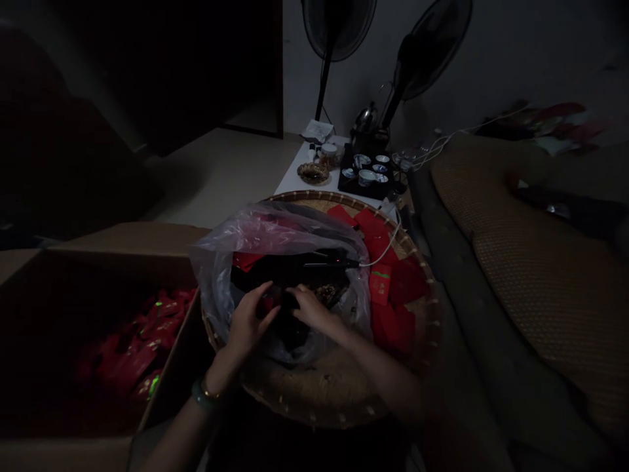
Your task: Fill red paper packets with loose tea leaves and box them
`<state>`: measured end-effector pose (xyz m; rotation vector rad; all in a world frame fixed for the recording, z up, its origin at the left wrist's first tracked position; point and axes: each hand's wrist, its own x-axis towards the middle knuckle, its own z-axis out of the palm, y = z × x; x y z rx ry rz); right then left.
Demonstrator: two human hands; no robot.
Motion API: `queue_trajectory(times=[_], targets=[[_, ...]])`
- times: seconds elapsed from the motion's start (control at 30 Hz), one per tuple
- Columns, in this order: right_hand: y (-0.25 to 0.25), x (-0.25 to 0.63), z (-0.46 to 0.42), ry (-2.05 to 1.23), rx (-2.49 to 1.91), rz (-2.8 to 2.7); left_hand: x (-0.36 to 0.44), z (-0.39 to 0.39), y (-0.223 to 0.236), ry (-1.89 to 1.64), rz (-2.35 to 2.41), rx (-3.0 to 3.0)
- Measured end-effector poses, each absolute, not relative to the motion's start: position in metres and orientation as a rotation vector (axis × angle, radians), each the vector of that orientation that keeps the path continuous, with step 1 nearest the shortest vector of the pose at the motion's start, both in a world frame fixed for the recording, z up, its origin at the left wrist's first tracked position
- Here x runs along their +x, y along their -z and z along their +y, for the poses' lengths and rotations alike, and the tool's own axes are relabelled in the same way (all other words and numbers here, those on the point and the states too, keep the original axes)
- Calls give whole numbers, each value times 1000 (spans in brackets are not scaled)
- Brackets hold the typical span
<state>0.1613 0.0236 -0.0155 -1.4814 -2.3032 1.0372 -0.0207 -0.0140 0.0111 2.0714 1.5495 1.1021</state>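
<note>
Bracelets (205, 394), one green and one gold-toned, circle the person's left wrist nearest the camera. Beside that forearm stands a cardboard box (118, 236) with red packets (164, 321) in it, some bearing green and gold-toned marks too blurred to read. The woven tray's (314, 419) near rim curves in front of the person.

Over the tray, inside the mouth of a clear plastic bag (211, 255), the left hand (251, 316) curls thumb and fingertips around a small red item (268, 301). The right hand (310, 308) faces it with bent fingers; whether it grips anything cannot be told in this gloom. Both are above dark loose contents (291, 334).

For good handling, the left fingers would best pinch the item lightly by its sides and steady it low over the bag, so stray bits drop back in, while the right hand works in small amounts. Just beyond lies a thin black device (339, 263) with a red light; its tip may be hot, so knuckles and plastic are better clear of it.

To the right, one red packet (380, 284) shows a green band above gold-toned characters, too dim to read. Farther off, white-and-blue cups (366, 177) show no legible brand.
</note>
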Motion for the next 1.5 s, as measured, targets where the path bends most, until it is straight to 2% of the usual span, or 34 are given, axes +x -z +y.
queue_trajectory(times=[0.23, 0.6, 0.9, 1.27, 1.5], targets=[[8, 135, 17, -705, -1549, -2474, -26, -24, -15, -1033, 1504, 2156], [-8, 114, 43, -569, -1232, -2713, -22, -32, -14, -1077, 1421, 2302], [-8, 115, 50, -401, -1145, -2804, -23, -34, -20, -1087, 1403, 2243], [-4, 108, 39, -328, -1365, -2704, -28, -38, -20, -1263, 1613, 1847], [-5, 135, 31, -390, -1555, -2653, -31, -39, -22, -1287, 1646, 1833]])
